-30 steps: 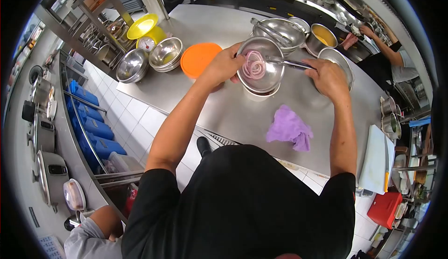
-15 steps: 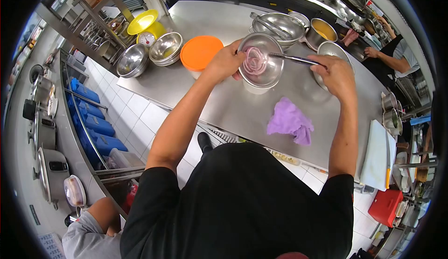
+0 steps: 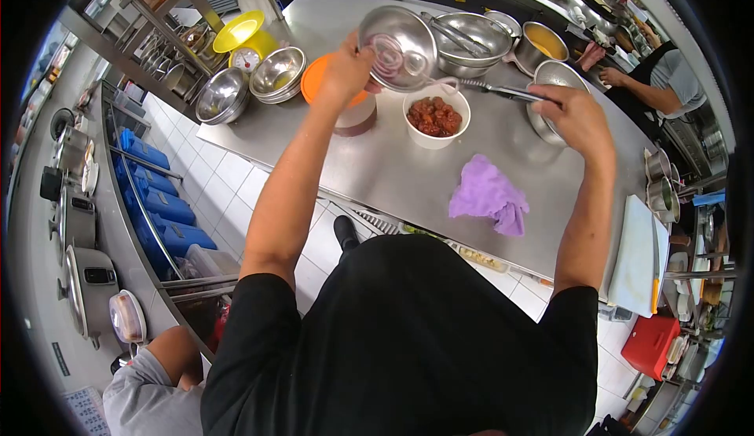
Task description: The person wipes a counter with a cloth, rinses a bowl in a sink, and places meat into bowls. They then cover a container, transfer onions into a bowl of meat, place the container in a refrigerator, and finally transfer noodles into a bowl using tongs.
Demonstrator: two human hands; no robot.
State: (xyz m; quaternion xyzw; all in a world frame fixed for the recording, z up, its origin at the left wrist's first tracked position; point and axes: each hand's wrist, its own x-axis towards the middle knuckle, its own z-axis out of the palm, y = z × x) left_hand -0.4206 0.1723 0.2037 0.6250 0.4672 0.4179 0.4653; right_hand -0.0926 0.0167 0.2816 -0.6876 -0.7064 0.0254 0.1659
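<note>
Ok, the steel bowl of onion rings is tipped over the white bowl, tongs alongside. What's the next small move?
Probably draw the tongs in the right hand through the steel bowl: the left hand holds it tilted above the white bowl of red food, and the onion rings are inside it.

**Colours on your table**

You have a silver steel bowl (image 3: 397,35) showing pale pink-purple onion rings (image 3: 389,53). Below it sits a white cup (image 3: 437,126) filled with dark red, glossy chunks. The lid (image 3: 320,78) behind is bright orange, and the cloth (image 3: 488,196) is lilac. Your tongs (image 3: 493,89) are plain silver, the table (image 3: 393,177) brushed grey steel. Far left, a yellow scale (image 3: 245,43) stands by more silver bowls (image 3: 251,86). Your shirt is black.
</note>
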